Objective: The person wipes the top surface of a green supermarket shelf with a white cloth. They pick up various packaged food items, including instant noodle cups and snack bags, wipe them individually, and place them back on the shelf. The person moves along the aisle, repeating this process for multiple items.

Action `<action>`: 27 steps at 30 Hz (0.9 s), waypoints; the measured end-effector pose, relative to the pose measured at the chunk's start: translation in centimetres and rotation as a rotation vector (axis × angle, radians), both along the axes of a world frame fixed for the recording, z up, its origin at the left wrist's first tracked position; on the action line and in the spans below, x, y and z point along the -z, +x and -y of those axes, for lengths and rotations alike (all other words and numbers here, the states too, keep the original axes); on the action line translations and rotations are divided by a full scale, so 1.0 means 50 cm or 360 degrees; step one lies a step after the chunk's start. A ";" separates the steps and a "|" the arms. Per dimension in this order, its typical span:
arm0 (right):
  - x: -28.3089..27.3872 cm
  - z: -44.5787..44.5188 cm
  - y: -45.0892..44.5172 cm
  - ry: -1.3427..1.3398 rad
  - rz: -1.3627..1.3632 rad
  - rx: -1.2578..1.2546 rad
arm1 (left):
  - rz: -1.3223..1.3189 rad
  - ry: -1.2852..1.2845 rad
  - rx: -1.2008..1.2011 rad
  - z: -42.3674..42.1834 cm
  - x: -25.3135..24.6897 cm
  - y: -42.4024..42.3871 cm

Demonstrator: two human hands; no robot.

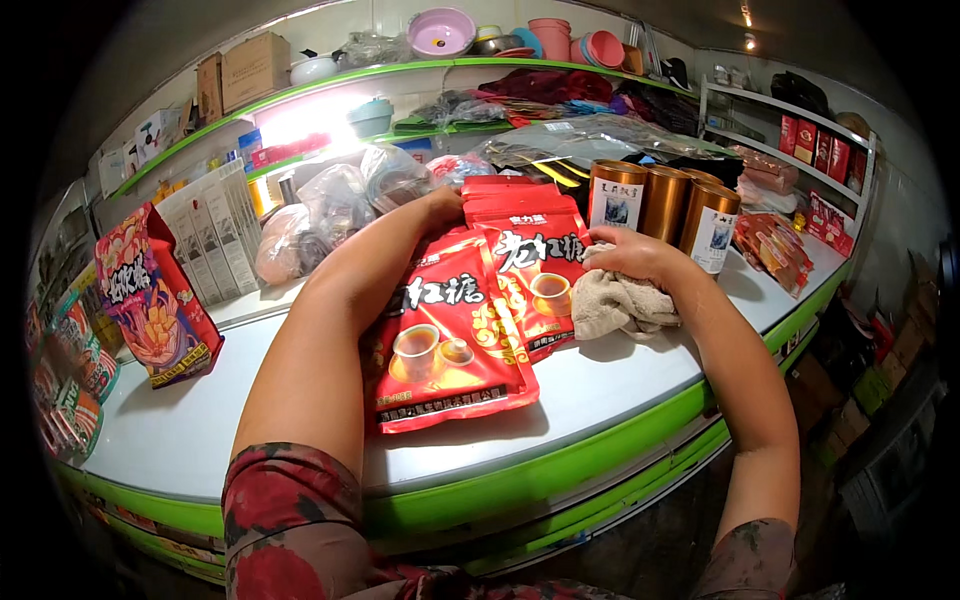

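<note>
Two red foil pouches of brown sugar lie overlapping on the white counter (225, 375): a front pouch (450, 360) and a rear pouch (525, 255). Behind the front pouch, my left hand (445, 205) reaches to the upper left edge of the rear one, and its fingers are mostly hidden. My right hand (630, 253) grips a crumpled beige cloth (622, 304) at the rear pouch's right edge. Its fingertips are at that pouch's side. Just beyond this hand stand several copper-coloured canisters (664, 206), some with white labels.
A colourful snack bag (157, 300) stands at left, near white boxes (214, 232) and clear plastic bags (330, 210). Flat packets (772, 251) lie at right. Green-edged shelves (465, 62) behind hold basins and boxes. The counter's green front edge (555, 457) runs near my body.
</note>
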State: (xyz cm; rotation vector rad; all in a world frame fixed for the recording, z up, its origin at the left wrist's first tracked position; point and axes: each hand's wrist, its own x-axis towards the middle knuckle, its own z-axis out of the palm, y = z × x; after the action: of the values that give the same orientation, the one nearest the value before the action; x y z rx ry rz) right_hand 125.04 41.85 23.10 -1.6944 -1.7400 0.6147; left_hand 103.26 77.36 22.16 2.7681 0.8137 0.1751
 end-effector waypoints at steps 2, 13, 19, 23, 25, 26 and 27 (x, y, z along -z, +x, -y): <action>-0.014 0.015 -0.013 -0.0074 0.0014 0.0009 | 0.0041 -0.0126 0.0010 0.011 -0.007 -0.015; -0.007 0.120 0.039 -0.0165 -0.0151 0.0046 | 0.0015 -0.0192 0.0572 0.168 -0.047 -0.033; -0.030 0.124 0.011 -0.0089 0.0479 0.0080 | 0.0239 -0.0029 -0.0140 0.148 -0.106 -0.091; -0.068 0.193 -0.029 0.0229 0.0766 0.0105 | 0.0704 -0.0125 -0.0371 0.295 -0.185 -0.203; -0.067 0.210 -0.018 0.0208 0.0670 0.0103 | 0.0540 -0.0182 -0.0435 0.382 -0.199 -0.273; -0.071 0.225 -0.022 0.0128 0.0639 0.0153 | 0.0413 -0.0110 -0.0559 0.392 -0.185 -0.301; -0.064 0.237 -0.008 0.0099 0.0657 0.0187 | 0.0286 -0.0038 -0.0667 0.403 -0.168 -0.326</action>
State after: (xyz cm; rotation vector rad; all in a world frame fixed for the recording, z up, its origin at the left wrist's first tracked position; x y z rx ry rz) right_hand 124.63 30.01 26.32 -1.9634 -1.8917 0.1608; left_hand 86.97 57.22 30.58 2.4787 1.3218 0.4782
